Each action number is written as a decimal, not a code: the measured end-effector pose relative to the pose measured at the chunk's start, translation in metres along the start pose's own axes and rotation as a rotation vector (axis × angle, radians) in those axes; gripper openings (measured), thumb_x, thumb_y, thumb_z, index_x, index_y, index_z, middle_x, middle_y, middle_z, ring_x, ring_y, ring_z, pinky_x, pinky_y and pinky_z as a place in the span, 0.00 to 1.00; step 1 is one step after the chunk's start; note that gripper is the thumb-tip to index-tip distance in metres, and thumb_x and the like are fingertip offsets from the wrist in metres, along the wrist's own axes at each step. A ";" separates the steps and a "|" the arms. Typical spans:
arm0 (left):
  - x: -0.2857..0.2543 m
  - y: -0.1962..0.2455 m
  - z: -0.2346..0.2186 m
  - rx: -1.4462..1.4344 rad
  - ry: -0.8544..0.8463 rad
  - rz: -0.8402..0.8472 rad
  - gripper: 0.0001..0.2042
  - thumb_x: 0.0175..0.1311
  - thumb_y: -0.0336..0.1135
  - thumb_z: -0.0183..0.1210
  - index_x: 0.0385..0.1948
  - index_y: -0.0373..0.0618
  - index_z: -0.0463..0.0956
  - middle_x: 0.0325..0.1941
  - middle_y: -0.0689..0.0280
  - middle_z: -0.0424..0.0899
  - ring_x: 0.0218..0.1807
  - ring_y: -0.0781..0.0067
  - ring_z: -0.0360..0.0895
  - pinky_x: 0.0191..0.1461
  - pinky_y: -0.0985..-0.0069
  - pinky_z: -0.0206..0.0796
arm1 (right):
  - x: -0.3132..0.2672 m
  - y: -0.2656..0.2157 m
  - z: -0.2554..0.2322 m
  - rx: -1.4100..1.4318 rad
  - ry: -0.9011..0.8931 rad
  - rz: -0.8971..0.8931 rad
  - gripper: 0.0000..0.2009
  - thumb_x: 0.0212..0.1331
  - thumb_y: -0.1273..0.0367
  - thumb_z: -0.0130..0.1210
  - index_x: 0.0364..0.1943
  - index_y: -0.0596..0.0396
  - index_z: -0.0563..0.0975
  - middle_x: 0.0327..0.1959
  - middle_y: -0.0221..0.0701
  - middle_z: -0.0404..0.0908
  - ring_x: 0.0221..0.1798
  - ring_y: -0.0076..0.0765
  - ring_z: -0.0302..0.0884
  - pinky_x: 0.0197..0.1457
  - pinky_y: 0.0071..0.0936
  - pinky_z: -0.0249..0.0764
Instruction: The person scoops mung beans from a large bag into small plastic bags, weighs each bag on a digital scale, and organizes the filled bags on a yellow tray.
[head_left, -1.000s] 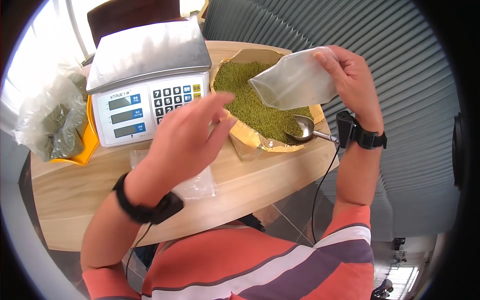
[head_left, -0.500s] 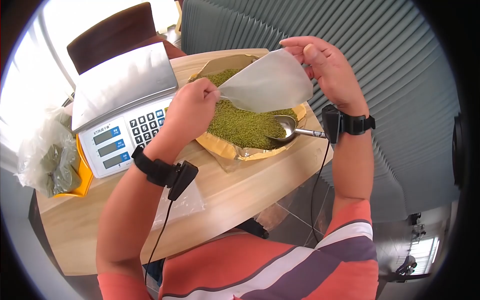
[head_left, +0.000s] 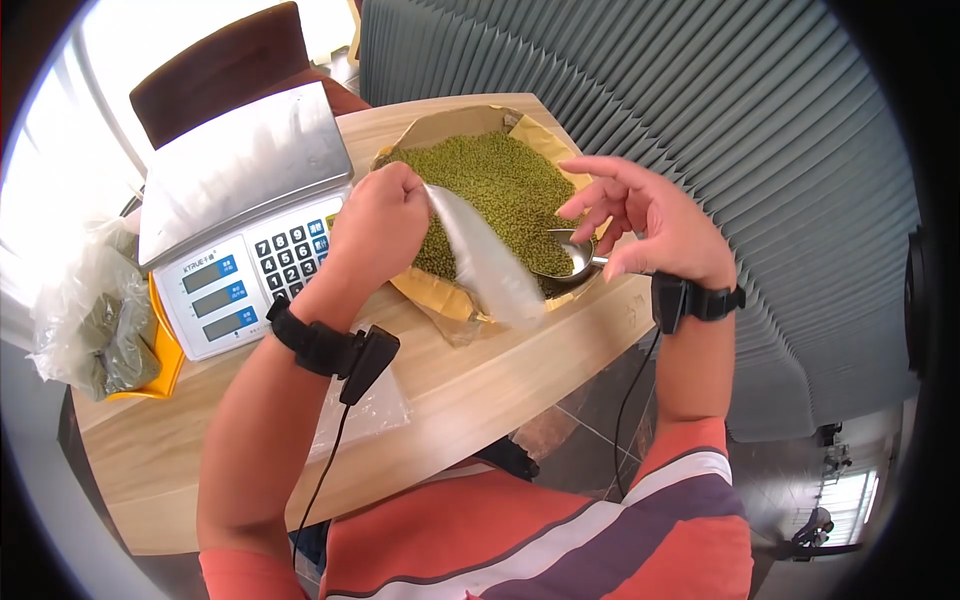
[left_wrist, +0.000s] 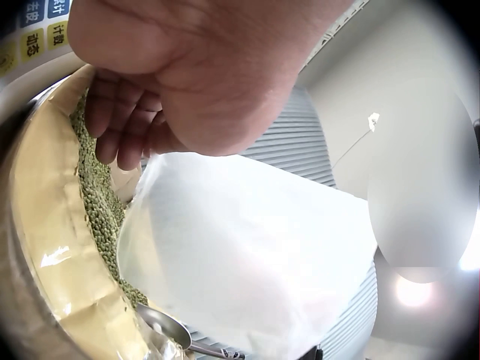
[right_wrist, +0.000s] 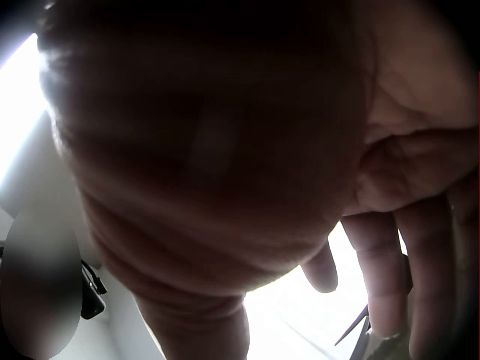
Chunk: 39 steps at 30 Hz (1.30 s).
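Observation:
My left hand (head_left: 376,228) pinches one end of a clear plastic bag (head_left: 485,258), which slants down over the near rim of an open paper-lined sack (head_left: 428,290). Small green beans, like mung beans, (head_left: 480,170) fill the sack. A metal scoop (head_left: 580,262) lies partly sunk in them at the right. Beside its handle, my right hand (head_left: 668,228) holds nothing, its fingers spread and slightly bent. In the left wrist view the bag (left_wrist: 247,247) spreads out broad and whitish below the hand.
A digital scale (head_left: 245,175) with a steel platform stands left of the sack. At the far left, bagged green goods (head_left: 110,335) sit in a yellow tray (head_left: 168,350). A flat clear bag (head_left: 370,410) lies near the table's (head_left: 490,375) front edge. A pleated grey curtain (head_left: 660,100) hangs behind.
My left hand reached over and took the bag's end. My right hand let go of the bag and moved down toward the scoop, and the bag swung down from my left hand.

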<state>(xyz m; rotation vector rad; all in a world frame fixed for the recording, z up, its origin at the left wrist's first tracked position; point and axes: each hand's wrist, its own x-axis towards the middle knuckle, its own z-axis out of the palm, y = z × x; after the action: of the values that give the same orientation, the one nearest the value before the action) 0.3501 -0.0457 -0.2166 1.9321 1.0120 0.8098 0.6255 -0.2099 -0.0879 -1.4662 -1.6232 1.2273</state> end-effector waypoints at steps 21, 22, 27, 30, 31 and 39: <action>-0.002 -0.003 0.003 0.083 0.085 0.018 0.11 0.74 0.33 0.56 0.41 0.32 0.82 0.39 0.50 0.91 0.45 0.52 0.89 0.53 0.61 0.77 | -0.024 -0.005 0.079 -0.614 0.536 -0.230 0.09 0.72 0.68 0.69 0.39 0.62 0.85 0.29 0.34 0.80 0.32 0.34 0.76 0.38 0.32 0.71; -0.003 -0.004 0.002 0.087 0.082 0.031 0.11 0.74 0.33 0.56 0.41 0.32 0.82 0.39 0.51 0.91 0.45 0.53 0.89 0.54 0.61 0.78 | -0.020 -0.006 0.070 -0.617 0.536 -0.232 0.09 0.72 0.68 0.69 0.39 0.62 0.85 0.29 0.34 0.80 0.32 0.34 0.76 0.38 0.32 0.71; -0.004 -0.008 0.002 0.088 0.080 0.053 0.11 0.74 0.33 0.55 0.40 0.32 0.83 0.40 0.52 0.92 0.45 0.54 0.89 0.55 0.61 0.78 | -0.008 -0.018 0.025 -0.716 0.565 -0.103 0.14 0.76 0.63 0.67 0.36 0.62 0.83 0.22 0.27 0.71 0.27 0.24 0.66 0.32 0.28 0.66; -0.004 -0.008 0.001 0.090 0.064 0.071 0.11 0.74 0.33 0.56 0.39 0.32 0.83 0.39 0.51 0.92 0.44 0.53 0.89 0.54 0.61 0.78 | -0.001 -0.028 0.010 -0.697 0.483 -0.087 0.16 0.77 0.61 0.66 0.34 0.60 0.82 0.21 0.23 0.68 0.27 0.20 0.61 0.31 0.25 0.63; -0.004 -0.007 0.001 0.086 0.056 0.069 0.11 0.75 0.33 0.57 0.39 0.32 0.83 0.39 0.51 0.92 0.44 0.53 0.89 0.54 0.61 0.78 | 0.002 -0.029 0.007 -0.699 0.484 -0.088 0.16 0.77 0.61 0.66 0.34 0.60 0.82 0.21 0.23 0.68 0.27 0.20 0.61 0.31 0.25 0.63; -0.005 -0.007 0.001 0.056 0.039 0.062 0.12 0.76 0.34 0.59 0.39 0.32 0.83 0.38 0.52 0.91 0.41 0.57 0.87 0.52 0.62 0.77 | 0.017 -0.029 0.003 -0.454 0.425 -0.163 0.15 0.81 0.62 0.62 0.36 0.58 0.83 0.23 0.19 0.74 0.28 0.17 0.70 0.34 0.22 0.70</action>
<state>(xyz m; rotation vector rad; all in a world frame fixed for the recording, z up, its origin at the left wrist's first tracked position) 0.3465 -0.0475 -0.2242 2.0106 1.0125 0.8653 0.6081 -0.1922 -0.0652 -1.6793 -1.7375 0.4241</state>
